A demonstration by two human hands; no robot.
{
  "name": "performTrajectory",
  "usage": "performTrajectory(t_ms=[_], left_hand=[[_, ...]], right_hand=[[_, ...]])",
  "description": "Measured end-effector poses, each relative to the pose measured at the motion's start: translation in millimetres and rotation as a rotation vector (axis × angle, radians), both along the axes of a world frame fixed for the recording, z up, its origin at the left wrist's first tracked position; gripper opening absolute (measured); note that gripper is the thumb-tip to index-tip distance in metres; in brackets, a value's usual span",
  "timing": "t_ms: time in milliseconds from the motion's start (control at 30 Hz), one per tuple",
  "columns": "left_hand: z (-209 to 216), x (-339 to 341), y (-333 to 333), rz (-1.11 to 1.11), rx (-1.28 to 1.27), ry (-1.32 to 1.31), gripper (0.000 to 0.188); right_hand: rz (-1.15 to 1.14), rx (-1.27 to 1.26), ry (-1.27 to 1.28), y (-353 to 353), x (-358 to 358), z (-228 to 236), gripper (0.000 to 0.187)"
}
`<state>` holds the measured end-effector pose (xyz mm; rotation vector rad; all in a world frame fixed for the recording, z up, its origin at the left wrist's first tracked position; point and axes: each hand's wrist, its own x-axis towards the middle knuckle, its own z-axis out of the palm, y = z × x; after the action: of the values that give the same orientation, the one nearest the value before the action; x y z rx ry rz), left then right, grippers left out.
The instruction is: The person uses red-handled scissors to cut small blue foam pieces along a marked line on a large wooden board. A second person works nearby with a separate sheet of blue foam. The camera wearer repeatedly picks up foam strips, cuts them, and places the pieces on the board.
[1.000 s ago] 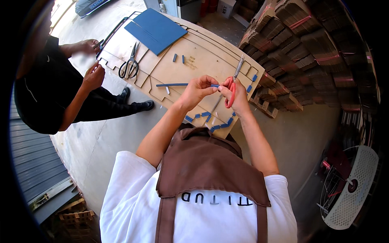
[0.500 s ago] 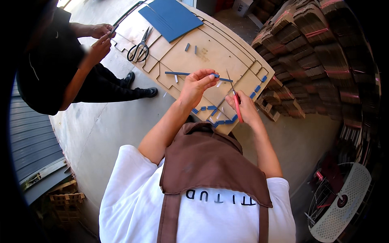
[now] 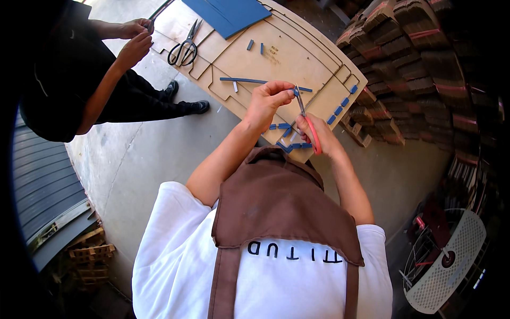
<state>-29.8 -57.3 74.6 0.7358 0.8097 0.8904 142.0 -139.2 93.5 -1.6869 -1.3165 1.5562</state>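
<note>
My left hand [image 3: 268, 103] is closed in a pinch on a small blue piece [image 3: 296, 93], raised above the table. My right hand [image 3: 320, 134] grips red-handled scissors [image 3: 315, 137], whose blades point away from me and meet the blue piece at my left fingertips. Behind my left hand a long thin blue strip [image 3: 241, 80] appears to lie on the board. Short blue blocks [image 3: 338, 110] sit in a row along the board's right edge. More blue pieces [image 3: 282, 126] and white slivers lie below my hands, partly hidden.
The wooden board [image 3: 234, 58] with dark inlaid lines carries a blue sheet [image 3: 228, 16], large black-handled scissors [image 3: 183, 50] and two small grey-blue pieces [image 3: 250, 45]. At left a person in black [image 3: 69, 80] holds a thin dark item. Stacked cardboard [image 3: 425, 69] stands at right.
The scissor blades have moved from beside the strip's right end to the piece in my left hand, and look closer together. My hands are nearer each other. The whole view has shifted slightly.
</note>
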Motion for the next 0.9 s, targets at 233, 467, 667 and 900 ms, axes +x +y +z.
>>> performTrajectory(t_ms=[233, 467, 667, 900], left_hand=[[-1, 2, -3, 0.003, 0.016, 0.019, 0.021], [-6, 4, -7, 0.014, 0.027, -0.007, 0.019], [-9, 5, -10, 0.025, 0.033, -0.001, 0.016], [-7, 9, -15, 0.044, 0.047, -0.016, 0.015]], right_hand=[[-0.002, 0.012, -0.034, -2, -2, 3, 0.065], [0.008, 0.011, -0.114, -4, -3, 3, 0.065], [0.046, 0.061, -0.247, -4, -3, 5, 0.066], [0.02, 0.096, -0.364, -8, -6, 13, 0.065]])
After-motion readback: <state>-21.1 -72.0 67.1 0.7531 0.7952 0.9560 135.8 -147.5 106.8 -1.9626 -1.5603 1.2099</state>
